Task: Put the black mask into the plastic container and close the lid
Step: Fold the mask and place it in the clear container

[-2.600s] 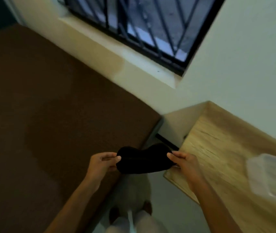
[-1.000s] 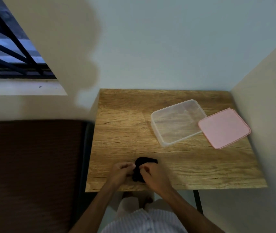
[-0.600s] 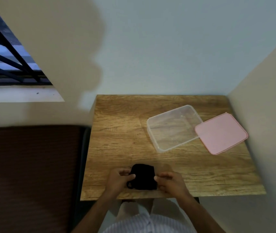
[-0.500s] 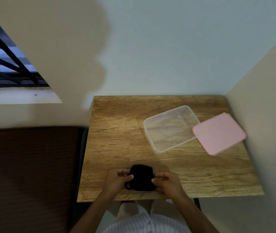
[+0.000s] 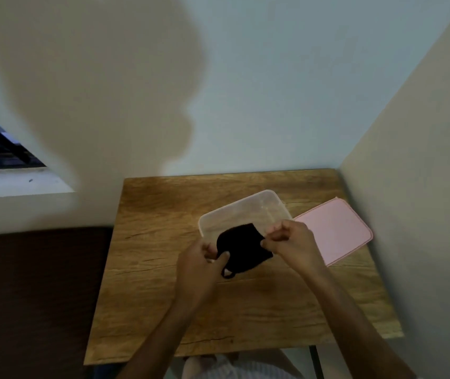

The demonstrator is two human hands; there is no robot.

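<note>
The folded black mask (image 5: 241,250) hangs over the near part of the clear plastic container (image 5: 248,206), held between both hands. My left hand (image 5: 199,262) pinches its left edge, where an ear loop dangles below. My right hand (image 5: 291,243) pinches its right edge, over the container's near right corner. The container stands open on the wooden table (image 5: 163,269). Its pink lid (image 5: 336,231) lies flat on the table just right of it, touching or nearly touching its side.
The table fits into a corner: a pale wall runs behind it and another along its right side. A dark brown surface (image 5: 35,296) lies to the left, below a windowsill (image 5: 18,184) with black bars. My striped clothing shows at the bottom edge.
Both hands have lifted the folded mask from the table's near edge and carried it away from me, to above the container. Earlier they folded it at the table's near edge.
</note>
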